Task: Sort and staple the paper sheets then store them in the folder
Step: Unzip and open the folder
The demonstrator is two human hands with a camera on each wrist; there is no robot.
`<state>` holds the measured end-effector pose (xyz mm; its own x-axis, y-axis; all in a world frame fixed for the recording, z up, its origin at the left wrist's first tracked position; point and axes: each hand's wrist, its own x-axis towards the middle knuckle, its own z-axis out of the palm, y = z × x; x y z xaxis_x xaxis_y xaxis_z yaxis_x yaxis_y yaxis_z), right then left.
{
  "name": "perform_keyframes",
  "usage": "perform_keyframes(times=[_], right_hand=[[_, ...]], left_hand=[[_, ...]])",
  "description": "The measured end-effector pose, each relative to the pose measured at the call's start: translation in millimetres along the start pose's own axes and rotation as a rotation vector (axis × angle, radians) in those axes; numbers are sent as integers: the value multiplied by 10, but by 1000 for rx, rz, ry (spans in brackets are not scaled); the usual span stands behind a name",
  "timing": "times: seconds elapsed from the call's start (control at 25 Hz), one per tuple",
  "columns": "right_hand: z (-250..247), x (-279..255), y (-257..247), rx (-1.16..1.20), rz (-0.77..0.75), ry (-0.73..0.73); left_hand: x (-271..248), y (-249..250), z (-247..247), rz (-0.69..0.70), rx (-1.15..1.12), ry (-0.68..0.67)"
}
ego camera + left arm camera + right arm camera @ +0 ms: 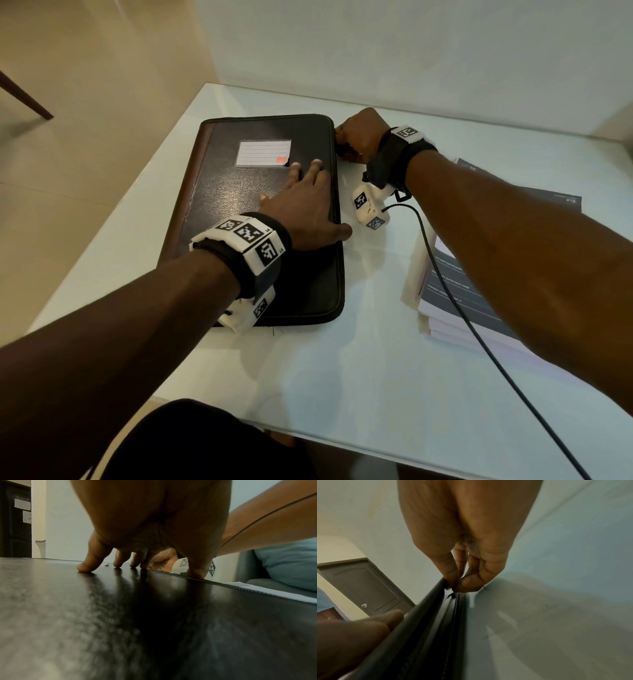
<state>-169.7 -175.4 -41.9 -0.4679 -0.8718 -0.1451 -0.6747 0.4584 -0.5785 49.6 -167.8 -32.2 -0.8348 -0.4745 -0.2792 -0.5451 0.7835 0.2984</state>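
A: Folder [260,219] lies zipped flat at table [342,377] centre. Left hand [308,209] is spread, straight fingertips [84,568] pressing the cover. Right hand [358,138] pinches the zip pull [451,595] at the folder's 1 o'clock corner.

B: Handling?

A: Padded, stiff-looking, slick cover — likely to slide unless pinned. Paper stack [479,291] sits at 3 o'clock, well apart — bare table between; wall close at 12.

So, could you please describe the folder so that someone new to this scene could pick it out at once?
Start at the white table; the folder lies flat on its left half, under the left hand. It is a dark zip-around case, unlike the stack of printed paper sheets to its right, and has a lined white label on its cover.
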Motion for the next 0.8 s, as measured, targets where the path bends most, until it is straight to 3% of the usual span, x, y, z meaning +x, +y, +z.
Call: perform_keyframes(times=[0.08, 0.16, 0.24, 0.4, 0.6, 0.8], right_hand=[[23, 1, 49, 45, 3, -11], [42, 13, 53, 312, 75, 110], [72, -45, 49, 416, 160, 159], [47, -61, 73, 380, 152, 171], [-9, 107, 155, 524, 250, 112], [9, 165, 203, 497, 186, 140]], left_hand=[[25, -6, 21, 1, 4, -11], [35, 0, 25, 9, 3, -10], [33, 38, 1, 10, 20, -2], [131, 25, -30, -11, 48, 17], [935, -184, -363, -30, 43, 108], [1497, -166, -728, 47, 49, 48]])
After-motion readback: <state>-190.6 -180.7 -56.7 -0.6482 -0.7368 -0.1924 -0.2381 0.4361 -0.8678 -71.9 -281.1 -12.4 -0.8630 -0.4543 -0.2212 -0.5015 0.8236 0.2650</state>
